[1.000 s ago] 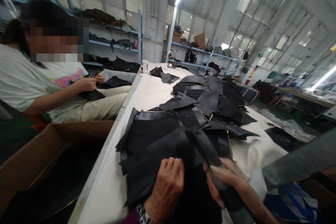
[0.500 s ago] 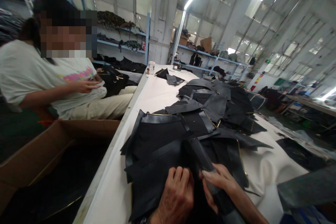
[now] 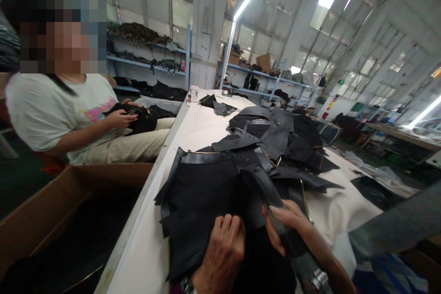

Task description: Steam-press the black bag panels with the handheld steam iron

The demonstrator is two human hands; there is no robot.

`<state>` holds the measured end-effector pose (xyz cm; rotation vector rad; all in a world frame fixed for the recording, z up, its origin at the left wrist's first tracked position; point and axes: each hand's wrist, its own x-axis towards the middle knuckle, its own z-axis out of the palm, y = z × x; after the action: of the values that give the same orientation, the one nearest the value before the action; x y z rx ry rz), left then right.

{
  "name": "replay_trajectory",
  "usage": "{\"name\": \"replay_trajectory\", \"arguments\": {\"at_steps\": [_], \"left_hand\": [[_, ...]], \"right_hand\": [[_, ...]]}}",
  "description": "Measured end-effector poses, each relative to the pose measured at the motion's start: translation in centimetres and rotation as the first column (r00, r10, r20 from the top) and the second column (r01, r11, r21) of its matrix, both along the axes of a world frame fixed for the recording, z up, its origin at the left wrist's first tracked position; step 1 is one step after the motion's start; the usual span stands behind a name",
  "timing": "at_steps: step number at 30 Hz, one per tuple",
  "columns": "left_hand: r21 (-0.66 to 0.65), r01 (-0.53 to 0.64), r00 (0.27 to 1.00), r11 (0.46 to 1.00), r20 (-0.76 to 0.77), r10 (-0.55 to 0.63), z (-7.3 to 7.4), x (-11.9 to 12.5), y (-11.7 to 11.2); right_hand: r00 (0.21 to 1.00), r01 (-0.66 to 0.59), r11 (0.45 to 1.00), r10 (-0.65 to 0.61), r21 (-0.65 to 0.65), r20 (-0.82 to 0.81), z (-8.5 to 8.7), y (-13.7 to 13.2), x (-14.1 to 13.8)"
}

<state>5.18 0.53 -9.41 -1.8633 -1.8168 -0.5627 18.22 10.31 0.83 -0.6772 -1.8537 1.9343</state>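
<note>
Inspection at the worktop (image 3: 144,243), white-covered: a loose heap of black leather panels (image 3: 206,188), some with gold zip edging, lies at 12 o'clock from the operator's hands and covers most of the surface in view. A small separate group of black pieces (image 3: 220,107) sits further along at 12 o'clock, apart from the heap. No neat stack is visible; the bulk of the material remains overlapped and unsorted. The left hand (image 3: 223,252) lies on a panel edge, fingers together; whether they are clamped cannot be confirmed. The right hand (image 3: 287,225) has thumb and fingers closed on a black leather strip (image 3: 267,193) lying on the heap. A co-worker, seated at 10 o'clock, handles a black leather piece (image 3: 141,119) in the lap. A cardboard box (image 3: 103,177) stands open at 9 o'clock below the worktop edge. Shelving (image 3: 148,57) holding further dark goods stands at 11 o'clock.
</note>
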Motion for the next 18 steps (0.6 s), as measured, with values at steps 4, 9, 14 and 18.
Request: {"name": "replay_trajectory", "arguments": {"at_steps": [4, 9, 14, 18], "left_hand": [[-0.031, -0.001, 0.999, 1.000, 0.037, 0.002, 0.3, -0.2, -0.3], [-0.063, -0.009, 0.991, 0.998, 0.130, 0.017, 0.8, -0.1, -0.1], [-0.141, 0.159, 0.911, 0.977, 0.403, -0.090, 3.2, -1.6, 1.5], [-0.059, 0.456, 0.383, 0.888, 0.914, -0.136, 4.0, -4.4, 3.0]], "right_hand": [[1.000, 0.028, 0.999, -0.028, 0.016, -0.005, 0.4, -0.5, 3.2], [0.998, 0.043, 0.999, -0.042, 0.014, -0.042, -0.2, -2.4, 6.6], [0.998, 0.008, 0.998, -0.011, -0.062, -0.060, -1.4, -4.2, 8.8], [0.995, 0.102, 0.989, -0.101, -0.108, 0.014, -2.3, -4.8, 10.4]]}}
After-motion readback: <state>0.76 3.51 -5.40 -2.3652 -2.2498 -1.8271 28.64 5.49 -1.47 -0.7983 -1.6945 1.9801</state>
